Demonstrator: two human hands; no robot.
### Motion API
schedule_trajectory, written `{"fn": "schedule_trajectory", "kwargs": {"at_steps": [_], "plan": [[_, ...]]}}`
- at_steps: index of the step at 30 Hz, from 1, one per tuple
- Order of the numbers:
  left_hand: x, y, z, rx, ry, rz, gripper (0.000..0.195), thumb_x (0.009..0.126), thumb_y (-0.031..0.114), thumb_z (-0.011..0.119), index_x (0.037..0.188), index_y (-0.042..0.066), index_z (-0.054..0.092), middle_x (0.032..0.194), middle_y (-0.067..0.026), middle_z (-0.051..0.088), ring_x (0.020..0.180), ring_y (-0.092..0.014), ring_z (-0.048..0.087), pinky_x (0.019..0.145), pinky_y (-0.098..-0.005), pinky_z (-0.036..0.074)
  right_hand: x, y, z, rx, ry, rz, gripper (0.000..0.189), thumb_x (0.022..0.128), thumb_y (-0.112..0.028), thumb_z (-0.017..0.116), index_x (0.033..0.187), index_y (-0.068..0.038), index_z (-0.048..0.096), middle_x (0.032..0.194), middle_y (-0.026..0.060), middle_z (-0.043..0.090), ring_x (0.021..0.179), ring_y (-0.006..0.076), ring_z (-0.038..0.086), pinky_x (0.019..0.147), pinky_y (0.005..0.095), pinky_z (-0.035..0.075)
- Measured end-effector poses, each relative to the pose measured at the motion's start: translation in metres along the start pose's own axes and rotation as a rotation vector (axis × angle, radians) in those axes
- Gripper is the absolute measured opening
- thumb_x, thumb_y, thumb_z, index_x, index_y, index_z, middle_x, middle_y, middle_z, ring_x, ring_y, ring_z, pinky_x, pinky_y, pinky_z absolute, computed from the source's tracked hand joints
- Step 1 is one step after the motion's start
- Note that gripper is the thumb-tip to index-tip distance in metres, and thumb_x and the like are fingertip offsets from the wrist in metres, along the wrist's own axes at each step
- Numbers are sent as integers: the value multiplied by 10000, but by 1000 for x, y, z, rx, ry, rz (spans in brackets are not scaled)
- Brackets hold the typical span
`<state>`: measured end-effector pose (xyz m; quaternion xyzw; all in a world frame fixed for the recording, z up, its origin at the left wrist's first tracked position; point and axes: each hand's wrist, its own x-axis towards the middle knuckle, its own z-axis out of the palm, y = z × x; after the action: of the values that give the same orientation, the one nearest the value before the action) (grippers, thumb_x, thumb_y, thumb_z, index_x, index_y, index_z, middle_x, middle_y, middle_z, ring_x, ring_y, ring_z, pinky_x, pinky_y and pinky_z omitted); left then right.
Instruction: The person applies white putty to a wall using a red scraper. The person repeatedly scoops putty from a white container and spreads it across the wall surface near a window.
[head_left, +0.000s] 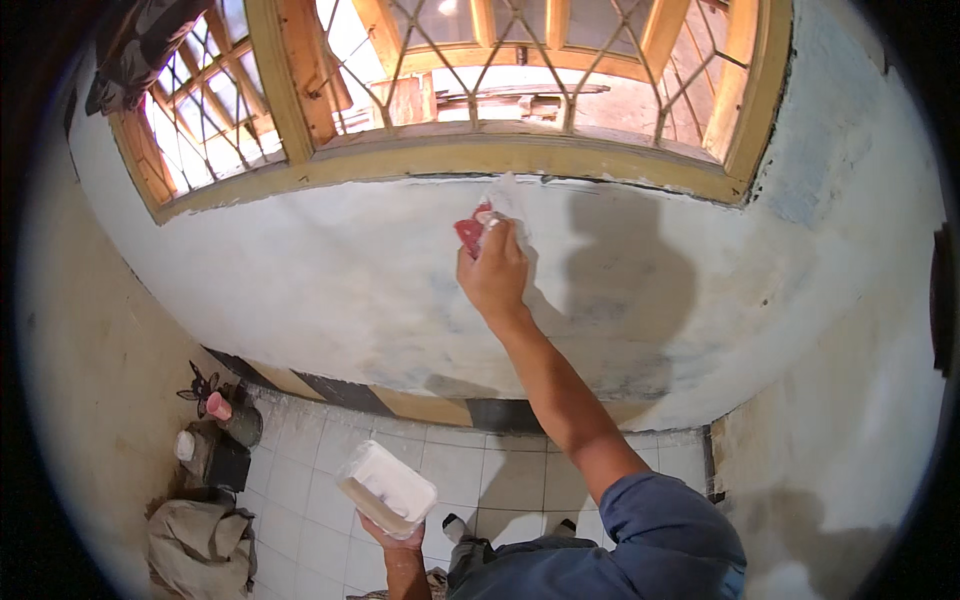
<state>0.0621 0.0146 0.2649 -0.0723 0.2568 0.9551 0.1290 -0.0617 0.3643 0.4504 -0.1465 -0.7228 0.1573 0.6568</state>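
My right hand (496, 266) reaches up to the wall just under the window, its fingers closed on a red hand tool (470, 231). White material covers part of the tool, and its exact kind is hard to tell. The tool's whitish upper end lies close to the lower edge of the wooden window frame (465, 159). Down at waist height, my left hand (395, 529) supports a shallow white tray (420, 487) from below. White paste or paint coats the inside of the tray.
A wall (352, 277) with patchy white coating curves across the front. Metal grilles (474, 97) cross the window. Dark and tan baseboard tiles (427, 409) meet a tiled floor (300, 480). At left stand a pink cup (218, 406), a dark container (227, 466) and a draped cloth (199, 547).
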Motion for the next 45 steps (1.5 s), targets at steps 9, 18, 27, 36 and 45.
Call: {"fn": "schedule_trajectory", "kwargs": {"at_steps": [9, 18, 27, 36, 45], "plan": [[3, 3, 4, -79, 14, -39, 553, 970, 514, 449, 1357, 125, 516, 1214, -127, 646, 1079, -342, 660, 888, -532, 576, -9, 3, -2, -269, -173, -632, 211, 816, -143, 652, 1017, -90, 613, 933, 72, 583, 813, 210, 642, 654, 340, 553], [7, 9, 10, -43, -65, -124, 558, 958, 534, 461, 1354, 145, 514, 1240, -104, 624, 1092, -316, 649, 903, -511, 565, -14, 20, -46, -286, -534, -982, 232, 834, -212, 601, 1040, -105, 610, 1104, 153, 622, 994, 286, 644, 672, 370, 549], [6, 12, 14, 154, -220, -98, 566, 968, 535, 445, 1376, 145, 484, 1206, -86, 620, 1073, -292, 648, 867, -483, 568, -1, 17, -96, -319, -285, -966, 134, 787, -158, 660, 909, -137, 610, 895, 46, 587, 786, 179, 610, 622, 282, 480], [2, 20, 20, 184, -245, -166, 560, 975, 541, 423, 1374, 153, 490, 1211, -69, 619, 1074, -274, 653, 880, -482, 564, 14, 6, -125, -308, -215, -968, 122, 786, -134, 703, 858, -114, 606, 923, 59, 596, 803, 201, 622, 619, 315, 495], [-3, 23, 33, 111, -229, -269, 544, 976, 527, 423, 1368, 158, 503, 1211, -66, 627, 1077, -283, 655, 869, -488, 570, 8, 11, -148, -420, -257, -923, 157, 804, -158, 644, 950, -127, 594, 945, 71, 617, 845, 218, 659, 652, 352, 535]]}}
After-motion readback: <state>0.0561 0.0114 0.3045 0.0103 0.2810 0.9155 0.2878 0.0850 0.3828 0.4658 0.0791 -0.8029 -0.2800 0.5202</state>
